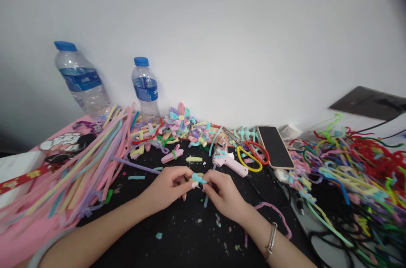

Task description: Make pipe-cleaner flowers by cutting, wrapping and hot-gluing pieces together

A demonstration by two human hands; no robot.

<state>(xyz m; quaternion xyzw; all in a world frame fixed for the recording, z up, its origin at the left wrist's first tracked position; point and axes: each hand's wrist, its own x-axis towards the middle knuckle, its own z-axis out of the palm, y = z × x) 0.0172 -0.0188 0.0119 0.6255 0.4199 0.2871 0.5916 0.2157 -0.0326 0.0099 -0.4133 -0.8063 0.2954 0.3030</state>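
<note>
My left hand and my right hand meet over the black table. Both pinch a small light-blue pipe cleaner piece, bent into loops, between their fingertips. A blue strand hangs down from it beside my right thumb. My right wrist wears a silver bracelet. A pink glue gun lies just beyond my hands, and a pink folded pipe cleaner piece lies to its left.
Long pastel pipe cleaners fan out at left over a pink box. Two water bottles stand by the wall. Finished pipe cleaner flowers, a phone, yellow and red loops, and a tangled colourful heap fill the right.
</note>
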